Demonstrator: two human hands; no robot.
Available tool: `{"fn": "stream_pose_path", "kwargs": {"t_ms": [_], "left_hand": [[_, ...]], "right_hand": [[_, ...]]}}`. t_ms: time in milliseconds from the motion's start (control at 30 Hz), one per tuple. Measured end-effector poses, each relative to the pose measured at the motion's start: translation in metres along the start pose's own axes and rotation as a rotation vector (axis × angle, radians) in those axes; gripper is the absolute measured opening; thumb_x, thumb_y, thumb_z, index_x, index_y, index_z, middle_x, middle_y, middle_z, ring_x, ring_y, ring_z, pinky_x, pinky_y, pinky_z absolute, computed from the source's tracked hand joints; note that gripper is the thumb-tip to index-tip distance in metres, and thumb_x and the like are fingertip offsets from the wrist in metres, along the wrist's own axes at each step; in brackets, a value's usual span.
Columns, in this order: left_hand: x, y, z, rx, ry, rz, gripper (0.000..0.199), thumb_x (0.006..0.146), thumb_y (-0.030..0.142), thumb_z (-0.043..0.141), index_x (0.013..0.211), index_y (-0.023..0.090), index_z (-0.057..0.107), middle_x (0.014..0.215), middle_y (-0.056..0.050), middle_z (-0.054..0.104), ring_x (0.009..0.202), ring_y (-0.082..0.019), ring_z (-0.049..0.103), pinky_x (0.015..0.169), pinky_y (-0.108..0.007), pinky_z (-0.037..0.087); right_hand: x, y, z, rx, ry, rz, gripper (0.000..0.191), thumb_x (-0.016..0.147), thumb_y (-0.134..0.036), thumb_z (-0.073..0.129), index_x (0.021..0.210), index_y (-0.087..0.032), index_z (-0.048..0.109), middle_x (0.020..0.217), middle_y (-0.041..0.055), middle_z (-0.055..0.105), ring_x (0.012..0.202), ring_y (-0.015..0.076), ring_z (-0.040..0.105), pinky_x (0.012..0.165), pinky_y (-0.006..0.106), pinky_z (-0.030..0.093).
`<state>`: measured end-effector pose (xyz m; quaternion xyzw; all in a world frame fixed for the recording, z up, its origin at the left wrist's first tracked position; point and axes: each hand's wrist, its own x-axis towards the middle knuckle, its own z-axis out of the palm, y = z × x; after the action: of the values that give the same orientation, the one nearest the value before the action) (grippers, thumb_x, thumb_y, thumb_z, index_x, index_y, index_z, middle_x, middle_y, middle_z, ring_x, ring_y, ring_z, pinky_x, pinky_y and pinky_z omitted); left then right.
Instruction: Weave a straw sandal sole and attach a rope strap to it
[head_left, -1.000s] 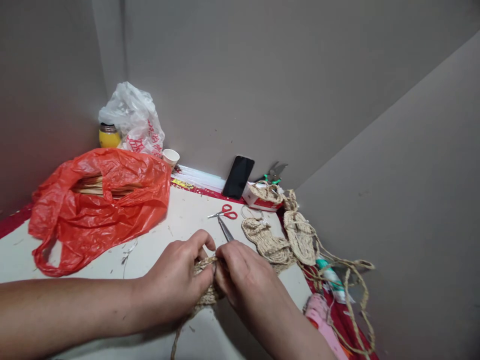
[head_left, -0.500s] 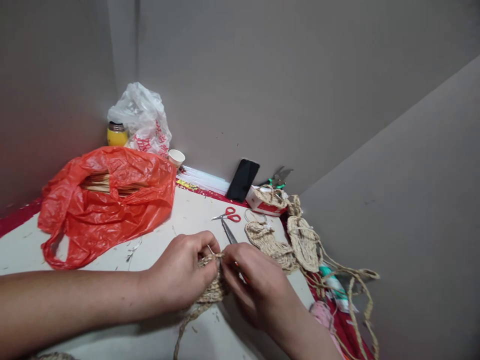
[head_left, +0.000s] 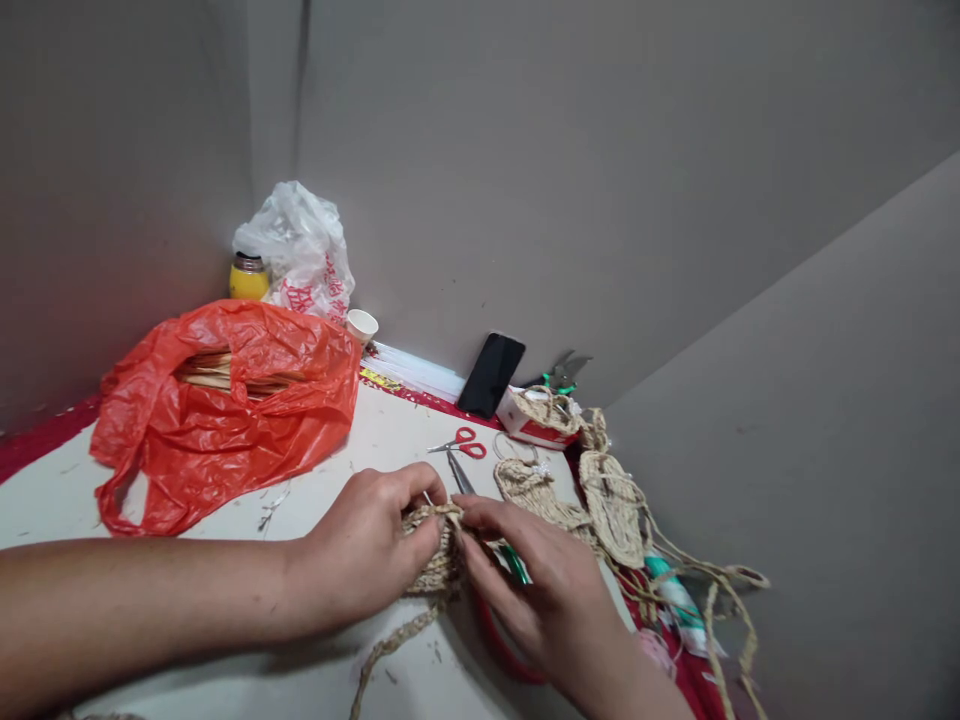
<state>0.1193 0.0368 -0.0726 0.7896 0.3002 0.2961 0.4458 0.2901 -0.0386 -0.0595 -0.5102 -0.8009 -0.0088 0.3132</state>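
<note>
My left hand (head_left: 379, 545) is closed round a small piece of woven straw (head_left: 431, 570), its thumb pressed on the near face. A twisted straw cord (head_left: 386, 650) trails from the piece toward me. My right hand (head_left: 536, 570) pinches the right upper edge of the weave. What lies between those fingertips is too small to make out. Under the right hand is a tool with a pointed grey metal tip (head_left: 460, 474) and a red curved handle; the hand hides its middle. Small red-handled scissors (head_left: 466, 442) lie just beyond.
A red plastic bag (head_left: 292, 440) of straw lies left. Behind it stand a yellow jar (head_left: 248, 280), a clear bag (head_left: 300, 240) and a white cup (head_left: 362, 324). A phone (head_left: 492, 375) leans at the back. Woven straw soles (head_left: 611, 505) and pruning shears (head_left: 566, 373) are right.
The right fingers have shifted and opened out a little, still at the straw's edge. More of the tool's red handle shows below the hand. The whole view has shifted slightly.
</note>
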Motion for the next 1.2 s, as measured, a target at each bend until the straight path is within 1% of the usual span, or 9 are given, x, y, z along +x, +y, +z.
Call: {"fn": "stream_pose_path", "kwargs": {"t_ms": [100,200,300,533,667,767,867,1000,1200], "left_hand": [[-0.001,0.000,-0.001,0.039,0.028,0.032,0.011,0.078,0.013,0.047,0.079,0.020,0.056,0.070,0.004,0.060,0.066,-0.012,0.056,0.064,-0.023,0.039],[-0.002,-0.001,0.000,0.064,0.033,0.037,0.009,0.080,0.015,0.047,0.079,0.021,0.054,0.069,0.004,0.058,0.065,-0.013,0.054,0.063,-0.023,0.039],[-0.002,-0.002,0.000,0.079,0.032,0.026,0.007,0.080,0.016,0.047,0.080,0.021,0.052,0.068,0.004,0.056,0.064,-0.013,0.053,0.062,-0.023,0.039],[-0.004,-0.001,0.002,0.116,0.018,0.047,0.006,0.081,0.016,0.047,0.078,0.021,0.050,0.068,0.004,0.053,0.064,-0.012,0.050,0.063,-0.023,0.037],[-0.005,0.000,0.001,0.063,0.028,0.030,0.012,0.082,0.015,0.048,0.091,0.021,0.054,0.069,0.005,0.057,0.063,-0.012,0.053,0.063,-0.023,0.040],[-0.005,0.002,0.001,0.041,0.042,0.066,0.016,0.083,0.014,0.049,0.095,0.020,0.057,0.075,0.004,0.062,0.068,-0.011,0.058,0.067,-0.022,0.042],[-0.005,0.002,0.001,0.068,0.042,0.113,0.014,0.083,0.012,0.049,0.089,0.018,0.060,0.081,0.001,0.066,0.076,-0.012,0.060,0.072,-0.022,0.043],[-0.003,-0.003,0.002,0.097,0.058,0.144,0.015,0.082,0.011,0.050,0.087,0.016,0.063,0.079,0.000,0.068,0.074,-0.013,0.061,0.070,-0.023,0.044],[0.001,-0.003,-0.004,0.095,0.177,0.247,0.017,0.083,0.012,0.052,0.091,0.016,0.067,0.084,-0.003,0.072,0.077,-0.014,0.064,0.074,-0.023,0.047]], "right_hand": [[0.002,-0.002,-0.001,-0.135,0.059,-0.065,0.013,0.086,-0.009,0.055,0.095,-0.017,0.058,0.092,0.0095,0.066,0.083,0.0195,0.063,0.073,0.031,0.052],[0.002,-0.003,0.000,-0.219,0.099,-0.108,0.010,0.085,-0.008,0.057,0.092,-0.015,0.060,0.081,0.0081,0.062,0.072,0.0184,0.059,0.064,0.030,0.049],[0.000,-0.005,0.005,-0.241,0.110,-0.116,0.009,0.085,-0.007,0.057,0.089,-0.015,0.059,0.078,0.0072,0.061,0.069,0.0174,0.056,0.061,0.028,0.046],[-0.003,-0.010,0.017,-0.245,0.078,-0.044,0.012,0.088,-0.008,0.051,0.083,-0.018,0.055,0.076,0.0062,0.059,0.067,0.0179,0.054,0.061,0.029,0.043],[-0.002,-0.008,0.014,-0.120,0.066,0.065,0.009,0.089,-0.011,0.052,0.085,-0.019,0.053,0.074,0.0029,0.057,0.066,0.0162,0.055,0.060,0.027,0.042],[-0.001,-0.008,0.010,-0.017,0.094,0.126,0.009,0.089,-0.013,0.053,0.083,-0.020,0.052,0.071,0.0000,0.056,0.062,0.0138,0.054,0.056,0.025,0.041],[0.001,-0.008,0.010,0.032,0.100,0.105,0.010,0.089,-0.010,0.052,0.086,-0.020,0.056,0.075,0.0015,0.060,0.068,0.0141,0.058,0.061,0.025,0.045],[0.003,-0.007,0.009,0.050,0.101,0.061,0.012,0.087,-0.008,0.055,0.090,-0.019,0.060,0.077,0.0034,0.063,0.071,0.0155,0.060,0.063,0.026,0.049],[0.005,0.003,-0.010,-0.024,0.192,0.034,0.016,0.085,-0.016,0.060,0.101,-0.019,0.062,0.094,0.0086,0.065,0.087,0.0199,0.064,0.072,0.030,0.054]]}}
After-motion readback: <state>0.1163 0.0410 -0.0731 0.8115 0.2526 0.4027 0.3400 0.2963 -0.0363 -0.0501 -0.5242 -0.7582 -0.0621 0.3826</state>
